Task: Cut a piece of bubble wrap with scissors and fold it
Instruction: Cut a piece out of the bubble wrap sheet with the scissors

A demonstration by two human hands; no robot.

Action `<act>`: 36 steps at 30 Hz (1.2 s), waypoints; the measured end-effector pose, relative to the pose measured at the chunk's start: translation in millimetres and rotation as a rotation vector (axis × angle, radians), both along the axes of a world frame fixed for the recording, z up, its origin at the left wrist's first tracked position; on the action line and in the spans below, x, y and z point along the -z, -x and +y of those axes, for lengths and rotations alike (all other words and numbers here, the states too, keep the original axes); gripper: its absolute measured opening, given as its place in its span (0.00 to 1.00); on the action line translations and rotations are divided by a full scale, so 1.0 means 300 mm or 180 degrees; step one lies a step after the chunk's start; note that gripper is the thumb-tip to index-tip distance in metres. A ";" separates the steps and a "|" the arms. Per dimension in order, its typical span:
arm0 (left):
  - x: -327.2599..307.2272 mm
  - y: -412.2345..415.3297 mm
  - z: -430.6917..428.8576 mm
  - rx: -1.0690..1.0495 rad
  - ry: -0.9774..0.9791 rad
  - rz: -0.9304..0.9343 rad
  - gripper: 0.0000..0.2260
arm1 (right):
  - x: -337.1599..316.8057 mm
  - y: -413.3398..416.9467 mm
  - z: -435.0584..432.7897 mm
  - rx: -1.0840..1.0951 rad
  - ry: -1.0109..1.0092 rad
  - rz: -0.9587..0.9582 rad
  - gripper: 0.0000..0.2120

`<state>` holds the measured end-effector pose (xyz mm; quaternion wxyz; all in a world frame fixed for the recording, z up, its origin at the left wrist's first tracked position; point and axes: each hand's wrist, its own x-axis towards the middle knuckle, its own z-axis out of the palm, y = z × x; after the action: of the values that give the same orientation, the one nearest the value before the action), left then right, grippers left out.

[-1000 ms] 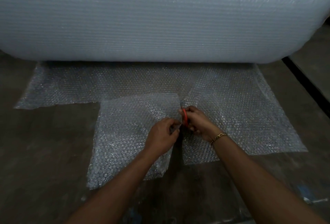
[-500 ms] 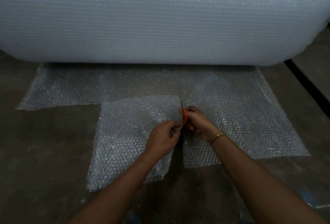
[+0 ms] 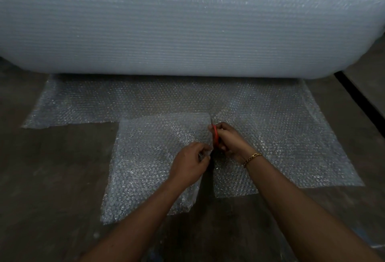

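Head view: huge white bubble-wrap roll (image 3: 187, 21) lying at 12 o'clock; clear unrolled bubble-wrap sheet (image 3: 281, 136) spreading beneath it toward 6; left hand (image 3: 189, 165) pinching the cut flap (image 3: 150, 157) at centre; right hand (image 3: 231, 142) gripping red-handled scissors (image 3: 215, 136), blades pointing toward 12.

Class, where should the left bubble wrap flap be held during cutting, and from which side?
Pinch the flap at its cut right edge, just behind the scissors, reaching from the near side as the left hand does: that edge is free, while the rest lies flat.
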<state>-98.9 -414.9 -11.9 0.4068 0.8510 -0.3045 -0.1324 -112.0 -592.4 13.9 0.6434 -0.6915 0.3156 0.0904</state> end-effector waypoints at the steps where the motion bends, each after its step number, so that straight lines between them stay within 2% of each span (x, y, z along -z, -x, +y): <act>1: 0.000 0.000 0.000 -0.0006 0.0003 -0.0003 0.13 | 0.005 -0.001 0.000 -0.0005 0.0011 -0.0022 0.10; 14: 0.004 0.001 0.004 -0.0033 -0.0019 0.0024 0.12 | 0.000 -0.020 -0.013 -0.0019 -0.0026 0.0068 0.13; 20: 0.009 -0.001 0.004 -0.0021 -0.0064 0.0057 0.12 | 0.019 -0.029 -0.019 -0.0033 0.0043 0.0002 0.10; 24: 0.008 -0.003 0.003 -0.0015 -0.0101 0.0066 0.12 | 0.019 -0.041 -0.021 -0.0011 0.0051 0.0016 0.15; 36: 0.008 0.004 0.003 -0.0022 -0.0038 0.0060 0.12 | -0.006 -0.048 -0.027 -0.0078 0.0121 -0.0007 0.09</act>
<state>-99.9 -414.0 -14.4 0.4050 0.8532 -0.2969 -0.1409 -97.6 -600.4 15.5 0.6293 -0.7076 0.3080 0.0915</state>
